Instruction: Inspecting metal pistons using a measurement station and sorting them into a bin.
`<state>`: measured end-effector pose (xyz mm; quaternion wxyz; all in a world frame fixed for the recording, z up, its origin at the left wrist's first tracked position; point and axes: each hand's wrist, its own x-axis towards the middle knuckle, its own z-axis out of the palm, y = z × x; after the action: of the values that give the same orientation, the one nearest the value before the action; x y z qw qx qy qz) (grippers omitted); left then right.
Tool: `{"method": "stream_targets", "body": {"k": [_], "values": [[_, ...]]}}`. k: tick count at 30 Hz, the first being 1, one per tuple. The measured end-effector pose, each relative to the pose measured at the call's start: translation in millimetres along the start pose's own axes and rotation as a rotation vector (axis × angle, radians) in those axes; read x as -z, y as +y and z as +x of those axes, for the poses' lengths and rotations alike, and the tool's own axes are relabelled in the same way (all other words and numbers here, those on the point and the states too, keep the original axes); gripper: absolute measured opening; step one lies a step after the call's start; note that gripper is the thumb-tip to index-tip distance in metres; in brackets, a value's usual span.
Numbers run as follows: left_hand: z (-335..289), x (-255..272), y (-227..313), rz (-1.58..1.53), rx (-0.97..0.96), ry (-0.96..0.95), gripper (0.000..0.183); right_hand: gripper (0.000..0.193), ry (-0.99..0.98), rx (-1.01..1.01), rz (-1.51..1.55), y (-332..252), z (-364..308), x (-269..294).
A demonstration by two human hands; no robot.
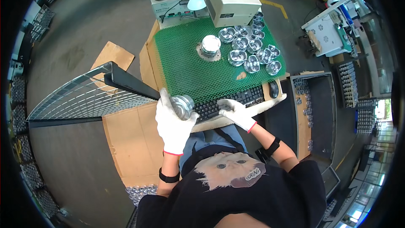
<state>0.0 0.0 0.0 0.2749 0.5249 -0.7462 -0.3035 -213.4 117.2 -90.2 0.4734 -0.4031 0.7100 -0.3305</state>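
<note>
My left hand (pixel 173 120), in a white glove with a red cuff, is closed round a shiny metal piston (pixel 183 106) at the left end of the black keyboard (pixel 206 109). Over the middle of that keyboard is my right hand (pixel 237 114), gloved too, its fingers apart and holding nothing. Another piston (pixel 211 44) stands on a round metal base (pixel 202 55) on the green mesh mat (pixel 181 69). Several more pistons (pixel 247 46) crowd the mat's right side, some tipped over.
A beige box-shaped device (pixel 231 1) and a lamp (pixel 197 1) stand at the back. A mouse (pixel 274 89) lies right of the keyboard. Left of the table is a wire rack (pixel 84 101); right, a dark crate (pixel 318 114) holds more pistons. Cardboard (pixel 130 139) lies at lower left.
</note>
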Motion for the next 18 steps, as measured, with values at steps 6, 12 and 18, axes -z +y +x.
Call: {"method": "stream_targets", "body": {"k": [6,12,18], "values": [[-8,11,-1,0.055,0.009,0.01,0.109,0.041,-0.187,0.064,0.368,-33,1,-26],[-26,-28,-47,-1.085,0.292,-0.297,0.102,0.052,-0.446,-0.012,0.839,-68,-12,-49],[-52,-44,-69,-1.482,0.717,-0.196,0.076,0.055,-0.562,-0.217,0.751,-65,22,-52]]}}
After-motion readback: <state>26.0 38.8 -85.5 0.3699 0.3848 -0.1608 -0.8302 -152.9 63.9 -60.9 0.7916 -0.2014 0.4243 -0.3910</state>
